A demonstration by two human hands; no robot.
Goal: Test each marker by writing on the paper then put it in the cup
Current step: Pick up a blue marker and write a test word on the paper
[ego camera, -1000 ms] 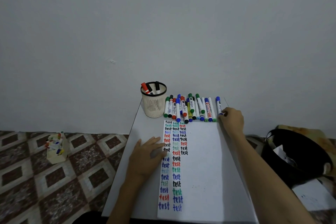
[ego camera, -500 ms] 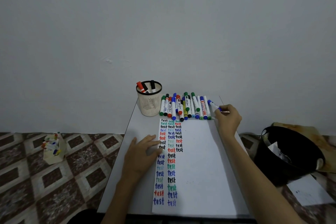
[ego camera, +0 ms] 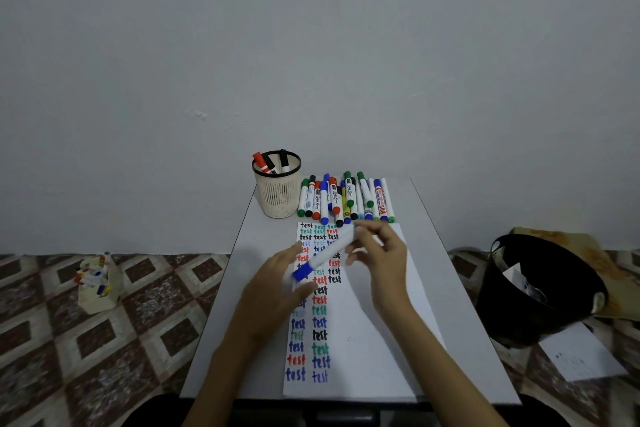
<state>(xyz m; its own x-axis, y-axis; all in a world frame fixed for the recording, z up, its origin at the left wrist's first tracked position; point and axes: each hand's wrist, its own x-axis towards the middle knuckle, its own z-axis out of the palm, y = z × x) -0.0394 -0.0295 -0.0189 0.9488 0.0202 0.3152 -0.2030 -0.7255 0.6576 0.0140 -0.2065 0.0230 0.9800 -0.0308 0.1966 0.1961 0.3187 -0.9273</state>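
Change: Your right hand (ego camera: 381,253) has carried the blue-capped marker (ego camera: 325,253) off the right end of the marker row (ego camera: 346,199) and over the paper (ego camera: 374,340). Your left hand (ego camera: 277,281) has lifted off the sheet's left edge to meet it.
Right hand: Grasps the marker's rear end. The barrel slants down-left, with the cap (ego camera: 301,272) lowest.
Left hand: Fingers extended, closed round nothing visible. Blur hides whether they touch the cap.
Task meaning: Uncapping appears to be next. This marker is untested, and the row remains.
Cup (ego camera: 277,198): Far left corner of the table, with a few markers inside.
Room: The paper's right half is blank, so write there.
Edges: The table (ego camera: 450,288) ends just right of your forearm. A black bin (ego camera: 540,291) stands beyond.
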